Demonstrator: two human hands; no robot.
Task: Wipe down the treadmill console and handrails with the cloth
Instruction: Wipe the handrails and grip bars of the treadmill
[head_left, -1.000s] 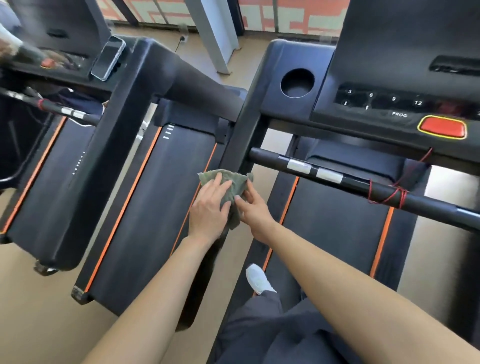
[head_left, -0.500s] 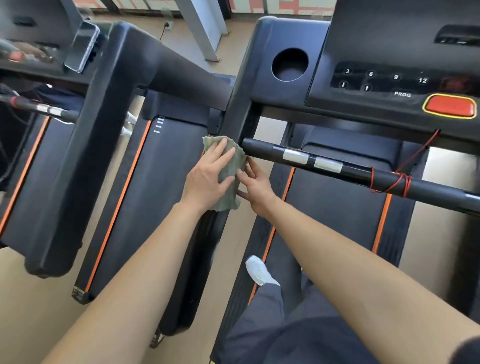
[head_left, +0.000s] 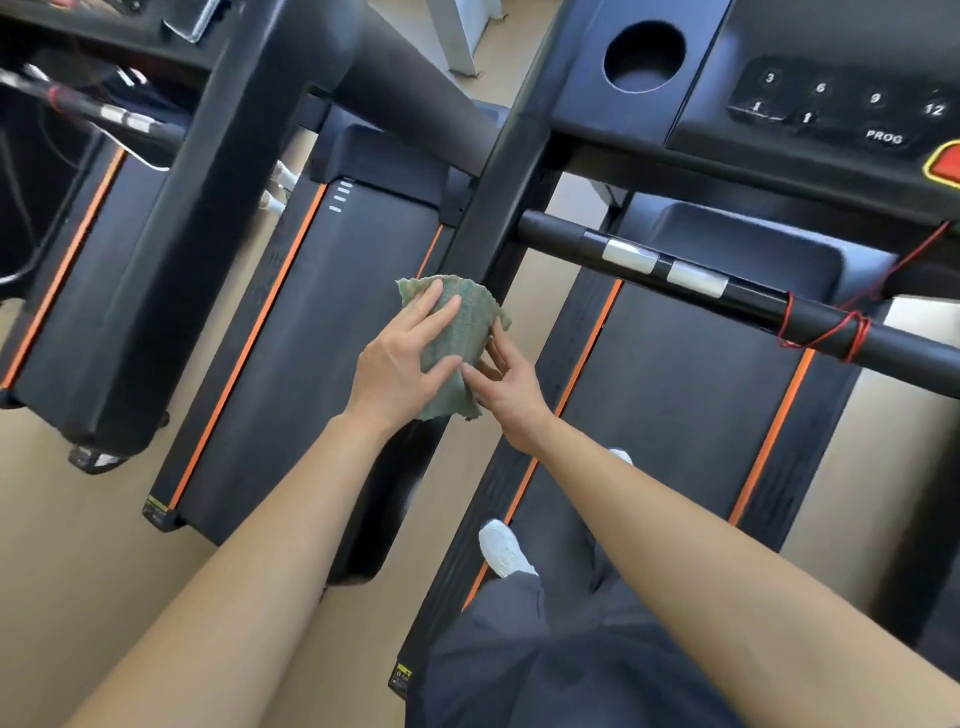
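The green cloth (head_left: 460, 332) is held flat against the black upright (head_left: 498, 208) of the treadmill, just below the spot where the handrail (head_left: 753, 304) joins it. The left hand (head_left: 400, 364) is laid over the cloth with the fingers straight and a little spread, and the thumb lies across the lower part of the fabric. The cloth's right edge is pinched by the right hand (head_left: 511, 389) between thumb and fingertips (the lower corner of the cloth is left dangling below both hands).

The handrail itself isn't touched by either hand. Two silver grip pads (head_left: 662, 267) are set into it side by side, and a red cord (head_left: 831, 332) is wound around it further right, with one strand running up toward the console (head_left: 831, 47). On the console, number keys and a PROG key (head_left: 884, 137) can be made out, a round cup holder (head_left: 644, 54) is sunk into its left wing, and a red button (head_left: 946, 166) is cut off by the frame edge.

A white shoe (head_left: 504, 551) is planted at the left edge of the belt (head_left: 675, 395), right by its orange stripe, with dark trousers (head_left: 545, 665) above it. A second treadmill (head_left: 322, 338) is parked just to the left on the tan floor (head_left: 78, 571).
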